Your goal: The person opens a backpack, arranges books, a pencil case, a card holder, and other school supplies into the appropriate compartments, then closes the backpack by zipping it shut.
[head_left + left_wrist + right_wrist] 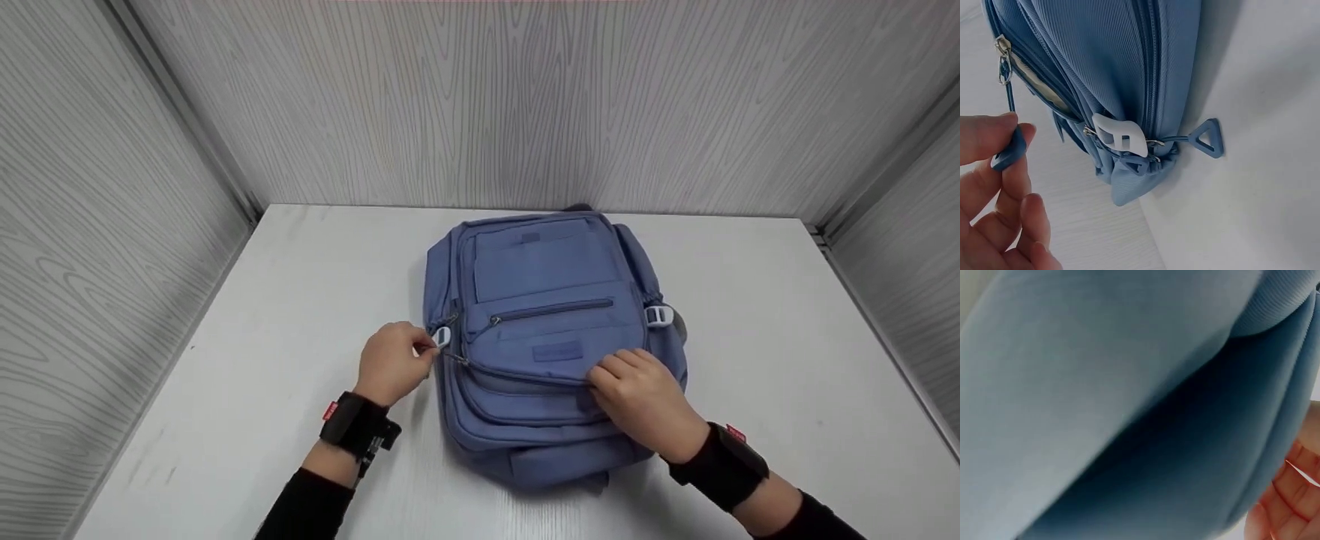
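Observation:
A blue backpack [551, 262] lies front side up on a white table. At its left side my left hand [394, 364] pinches a blue zipper pull [1012, 149] between thumb and fingertips. The pull's cord runs taut to a metal slider [1003, 48] on the front pocket's zipper, where a pale lining shows through the parted teeth. My right hand [637, 397] grips the pocket's edge near the lower right, fingers curled over the fabric. Blue fabric folds fill most of the right wrist view, with the right hand's fingers [1292, 495] at the lower right.
White strap buckles sit at the left [442, 337] and right [660, 316] sides of the bag. A triangular zipper pull [1207, 139] hangs loose by the left buckle. Grey wood-grain panels [480, 105] enclose the table [322, 262] at the back and both sides.

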The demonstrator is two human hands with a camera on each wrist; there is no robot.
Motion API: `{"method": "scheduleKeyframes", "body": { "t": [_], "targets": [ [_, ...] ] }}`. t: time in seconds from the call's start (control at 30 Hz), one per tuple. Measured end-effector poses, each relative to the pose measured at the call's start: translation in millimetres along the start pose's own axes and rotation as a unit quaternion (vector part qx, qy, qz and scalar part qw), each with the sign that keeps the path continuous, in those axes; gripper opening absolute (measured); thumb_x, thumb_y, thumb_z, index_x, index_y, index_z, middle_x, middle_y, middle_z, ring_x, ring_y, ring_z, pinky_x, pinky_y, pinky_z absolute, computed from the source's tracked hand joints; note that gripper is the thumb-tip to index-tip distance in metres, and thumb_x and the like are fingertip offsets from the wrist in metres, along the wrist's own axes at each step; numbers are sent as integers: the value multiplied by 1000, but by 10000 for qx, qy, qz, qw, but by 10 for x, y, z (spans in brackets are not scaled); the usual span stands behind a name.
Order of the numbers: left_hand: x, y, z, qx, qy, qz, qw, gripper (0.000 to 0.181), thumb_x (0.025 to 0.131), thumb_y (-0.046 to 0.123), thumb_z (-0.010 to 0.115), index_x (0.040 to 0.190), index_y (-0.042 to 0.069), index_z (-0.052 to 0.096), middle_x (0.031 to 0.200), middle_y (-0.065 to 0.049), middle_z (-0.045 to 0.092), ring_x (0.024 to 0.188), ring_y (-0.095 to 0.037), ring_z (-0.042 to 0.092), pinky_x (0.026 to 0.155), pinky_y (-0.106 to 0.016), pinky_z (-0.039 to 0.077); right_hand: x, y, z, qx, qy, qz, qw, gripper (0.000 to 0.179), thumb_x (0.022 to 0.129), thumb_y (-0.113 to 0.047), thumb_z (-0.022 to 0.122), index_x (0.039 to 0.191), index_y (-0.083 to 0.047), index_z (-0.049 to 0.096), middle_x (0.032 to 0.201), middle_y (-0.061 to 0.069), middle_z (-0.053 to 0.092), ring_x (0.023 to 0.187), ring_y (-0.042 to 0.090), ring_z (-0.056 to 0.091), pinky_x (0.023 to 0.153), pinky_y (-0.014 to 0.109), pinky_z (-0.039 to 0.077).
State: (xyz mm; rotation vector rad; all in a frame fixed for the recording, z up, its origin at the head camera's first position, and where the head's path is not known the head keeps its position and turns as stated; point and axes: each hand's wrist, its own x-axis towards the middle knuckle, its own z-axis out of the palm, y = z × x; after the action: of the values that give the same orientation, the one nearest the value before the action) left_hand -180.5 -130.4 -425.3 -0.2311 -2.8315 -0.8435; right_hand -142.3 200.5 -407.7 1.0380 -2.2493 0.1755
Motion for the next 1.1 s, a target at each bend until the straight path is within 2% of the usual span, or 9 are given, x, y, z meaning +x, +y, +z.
{"method": "scheduleKeyframes", "body": {
  "t": [0.13,0.3,0.47,0.57,0.7,0.9,1.0,1.1],
  "targets": [
    [173,-8,83,279,218,142,9993,7,81,11,74,77,5,76,76,-9,69,75,-30,64,69,-43,51,-36,-65,-18,30,45,376,9993,31,60,-3,89,76,-10,63,71,1,62,67,18,57,60,32,44],
    [373,-33,184,560,432,44,9975,8,82,11,74,78,5,77,77,-11,69,75,-32,64,71,-44,53,-87,-170,20,8,37,984,9951,29,61,-4,88,74,-13,64,70,-2,61,66,17,56,59,30,41],
    [573,-100,289,802,747,12,9940,8,82,12,75,82,5,78,81,-14,71,78,-34,66,73,-48,53,-133,-230,60,146,97,1407,9899,31,59,-3,89,74,-14,65,71,-3,62,68,18,58,61,32,45],
    [669,-145,336,917,826,-164,9922,9,82,13,74,84,5,79,82,-15,71,80,-36,66,75,-50,53,-143,-257,89,216,70,1519,9881,32,59,-3,90,75,-15,64,72,-2,62,68,18,58,63,33,46],
    [763,-163,392,1028,780,-417,9908,10,83,13,73,83,5,79,83,-16,72,81,-37,66,77,-51,53,-152,-288,129,276,81,1593,9868,32,60,-4,89,76,-16,65,74,-2,62,70,18,59,63,33,46],
    [810,-170,447,1173,731,-644,9883,12,83,13,73,77,4,76,80,-16,71,80,-36,66,75,-50,52,-170,-319,186,372,138,1626,9859,31,61,-5,89,75,-16,64,75,-3,62,69,17,57,62,32,45],
    [756,-188,441,878,641,-647,9920,11,85,13,72,87,4,78,86,-17,73,85,-37,67,78,-50,53,-184,-327,202,501,156,1699,9841,32,62,-4,89,76,-16,63,75,-2,62,70,16,56,63,31,46],
    [645,-181,416,475,659,-468,9956,22,87,15,72,105,4,77,100,-18,74,95,-38,68,84,-50,54,-205,-322,198,731,192,1806,9807,30,65,-4,89,79,-17,64,79,-2,63,75,16,57,67,32,47]
  ]
}}
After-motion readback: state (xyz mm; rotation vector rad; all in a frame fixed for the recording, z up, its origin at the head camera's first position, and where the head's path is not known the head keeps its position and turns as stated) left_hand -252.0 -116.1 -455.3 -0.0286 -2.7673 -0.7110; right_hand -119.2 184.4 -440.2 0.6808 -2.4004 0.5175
